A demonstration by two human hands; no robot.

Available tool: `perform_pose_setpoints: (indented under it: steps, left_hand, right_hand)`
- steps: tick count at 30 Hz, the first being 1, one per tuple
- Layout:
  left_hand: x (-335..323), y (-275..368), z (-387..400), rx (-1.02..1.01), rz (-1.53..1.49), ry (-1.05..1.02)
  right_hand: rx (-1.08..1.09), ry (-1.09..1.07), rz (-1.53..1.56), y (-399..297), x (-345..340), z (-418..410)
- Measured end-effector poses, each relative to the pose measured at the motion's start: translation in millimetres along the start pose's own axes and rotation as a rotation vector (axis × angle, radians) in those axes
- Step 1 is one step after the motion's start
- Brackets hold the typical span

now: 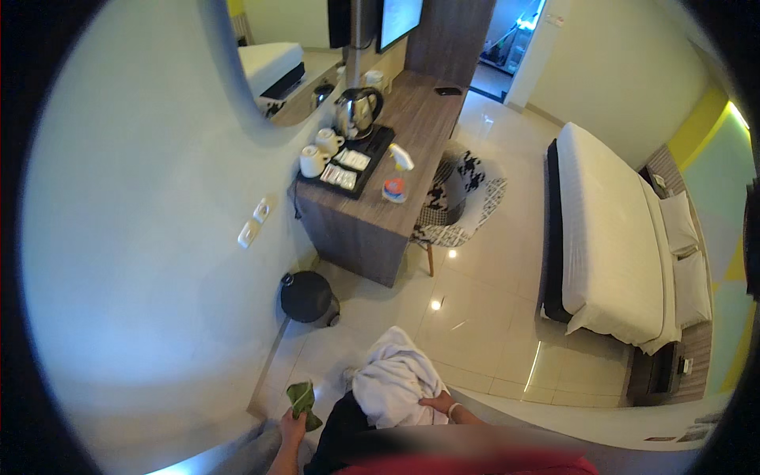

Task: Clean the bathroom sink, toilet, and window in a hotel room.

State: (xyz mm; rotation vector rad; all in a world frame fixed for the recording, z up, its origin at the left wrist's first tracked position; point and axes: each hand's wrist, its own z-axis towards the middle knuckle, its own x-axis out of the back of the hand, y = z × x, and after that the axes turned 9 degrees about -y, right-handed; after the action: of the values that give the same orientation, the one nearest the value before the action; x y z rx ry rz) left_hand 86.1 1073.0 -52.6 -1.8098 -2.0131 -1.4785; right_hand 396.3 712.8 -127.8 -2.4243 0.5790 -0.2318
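My left hand grips a folded green cloth low in the picture, close to the wall side. A bunched white towel hangs in front of my body, and my right hand holds it at its right edge. A pale band circles the right wrist. Part of the towel's lower side is hidden behind my dark clothing.
A wooden desk carries a spray bottle, an electric kettle and white mugs on a black tray. Around it stand a patterned chair, a black pedal bin and a white bed.
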Motion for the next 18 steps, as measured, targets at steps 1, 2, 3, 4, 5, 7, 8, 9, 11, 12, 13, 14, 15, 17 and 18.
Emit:
perform_pose_setpoints:
  steps: [1,2,3,4,5,7,8,9,11,12,13,14,15,17,18]
  left_hand:
    - [3.7,36.2,12.9,-0.052,0.086,0.021]
    - [4.9,71.2,28.0,-0.104,0.17,0.036]
    - [8.8,120.8,42.3,-0.173,0.159,0.018]
    - [14.0,167.8,57.8,-0.243,0.149,-0.001]
    - [13.8,195.1,80.5,-0.232,0.214,-0.022]
    - [4.0,250.0,136.4,-0.307,0.314,0.023]
    - [-3.3,280.7,162.0,-0.395,0.352,0.086]
    - [-9.9,313.2,188.4,-0.453,0.302,0.08]
    - [-27.6,387.9,224.2,-0.524,0.251,0.051]
    - [-36.6,427.2,239.5,-0.4,0.25,0.031]
    - [-45.7,464.5,258.3,-0.284,0.256,0.011]
    - [-57.8,497.7,279.9,-0.31,0.272,-0.012]
    - [-71.2,524.2,302.5,-0.213,0.267,-0.007]
    - [-97.0,552.5,342.9,-0.14,0.296,-0.028]
    - [-111.1,558.3,370.2,-0.187,0.235,0.1]
  right_hand:
    - [-0.121,0.127,0.032,-14.2,14.7,-17.4]
    - [-0.249,0.257,0.067,-29.4,28.9,-33.4]
    - [-0.249,0.268,0.078,-30.4,44.4,-41.7]
    - [-0.199,0.36,0.27,-28.2,59.5,-48.5]
    - [-0.147,0.447,0.458,-24.2,74.1,-55.3]
    - [-0.14,0.56,0.569,12.6,102.8,-48.0]
    - [-0.191,0.615,0.68,25.0,121.1,-51.2]
    - [-0.243,0.673,0.8,22.4,136.4,-60.0]
    - [-0.245,0.753,0.918,26.8,161.9,-79.3]
    - [-0.243,0.814,1.016,31.4,170.9,-89.5]
    - [-0.245,0.835,1.046,35.8,178.6,-97.1]
    - [-0.172,0.927,1.127,40.6,185.2,-105.8]
    - [-0.103,1.017,1.204,41.2,189.8,-114.2]
    - [-0.107,1.088,1.309,42.1,189.6,-132.1]
    - [-0.091,1.143,1.374,33.2,195.1,-137.7]
